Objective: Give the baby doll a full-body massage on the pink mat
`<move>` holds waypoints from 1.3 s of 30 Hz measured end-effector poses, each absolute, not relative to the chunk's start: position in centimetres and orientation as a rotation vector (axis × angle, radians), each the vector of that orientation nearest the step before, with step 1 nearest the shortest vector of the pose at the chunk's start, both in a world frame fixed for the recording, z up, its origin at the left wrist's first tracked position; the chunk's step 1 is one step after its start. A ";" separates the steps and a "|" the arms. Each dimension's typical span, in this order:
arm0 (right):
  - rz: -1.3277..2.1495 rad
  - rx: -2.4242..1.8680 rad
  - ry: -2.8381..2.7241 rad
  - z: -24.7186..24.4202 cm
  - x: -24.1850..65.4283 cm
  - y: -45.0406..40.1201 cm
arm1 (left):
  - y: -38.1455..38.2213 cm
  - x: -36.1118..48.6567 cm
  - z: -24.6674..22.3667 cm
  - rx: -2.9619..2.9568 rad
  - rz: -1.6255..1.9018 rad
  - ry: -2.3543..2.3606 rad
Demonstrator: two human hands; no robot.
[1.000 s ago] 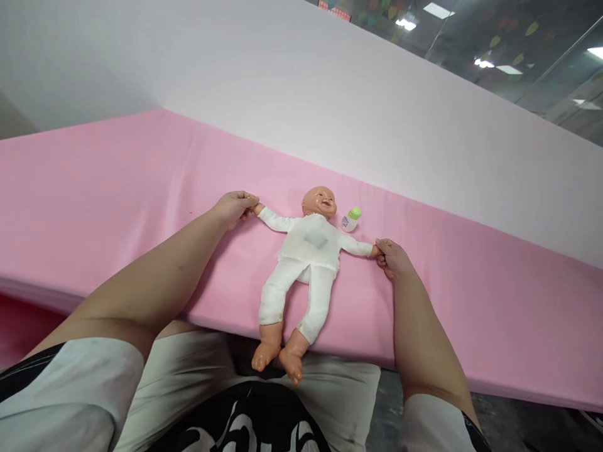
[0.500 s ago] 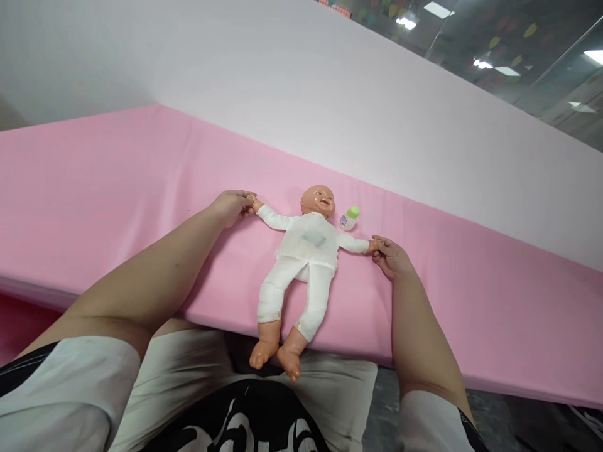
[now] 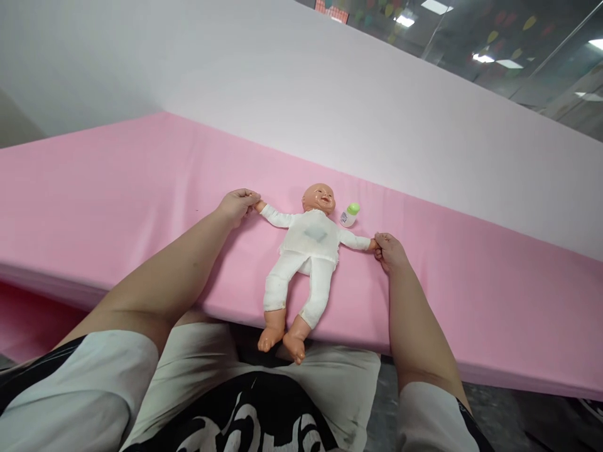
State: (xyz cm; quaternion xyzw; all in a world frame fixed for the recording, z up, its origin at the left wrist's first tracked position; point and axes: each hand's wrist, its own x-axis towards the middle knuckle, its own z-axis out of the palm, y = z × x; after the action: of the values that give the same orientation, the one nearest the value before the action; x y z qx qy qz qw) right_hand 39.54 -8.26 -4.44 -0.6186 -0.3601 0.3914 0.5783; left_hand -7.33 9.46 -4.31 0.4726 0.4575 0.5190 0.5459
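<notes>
A baby doll [image 3: 311, 235] in white cloth lies on its back on the pink padded surface [image 3: 117, 207], arms spread out to both sides. Its bare feet hang over the front edge, above my lap. My left hand [image 3: 239, 206] is closed on the doll's hand at the left, and my right hand [image 3: 390, 251] pinches the doll's other hand at the right. Both small hands are partly hidden by my fingers. Beside the doll's head, on the right, lies a small white bottle [image 3: 349, 216] with a green cap.
A pale wall [image 3: 282, 81] rises behind the pink surface. Above it, at the upper right, is a glass pane [image 3: 471, 56] with lights reflected in it. The surface's front edge runs just before my legs.
The view has shifted slightly. My fingers have closed more around the doll's hands, and its arms stay stretched out sideways. The bottle lies in the same place.
</notes>
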 end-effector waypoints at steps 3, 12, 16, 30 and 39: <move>0.885 -1.457 -0.844 -4.4 39.4 -8.3 | 9.6 -7.3 -4.6 1.118 1.242 1.108; 0.933 -1.428 -0.807 -4.6 40.0 -8.3 | 9.4 -7.2 -4.7 1.134 1.259 1.170; 1.012 -1.383 -0.825 -4.4 40.5 -8.8 | 9.2 -7.2 -4.5 1.086 1.262 1.153; 0.975 -1.422 -0.889 -4.3 39.8 -8.2 | 8.7 -7.2 -4.2 1.130 1.282 1.117; 0.947 -1.481 -0.884 -4.7 39.9 -7.9 | 9.3 -7.3 -4.4 1.073 1.241 1.183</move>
State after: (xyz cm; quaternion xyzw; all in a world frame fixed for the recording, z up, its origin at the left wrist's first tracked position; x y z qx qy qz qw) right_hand 39.92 -7.85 -4.65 -0.6268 -0.3743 0.4006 0.5537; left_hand -7.30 9.31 -4.39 0.4496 0.4957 0.5200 0.5308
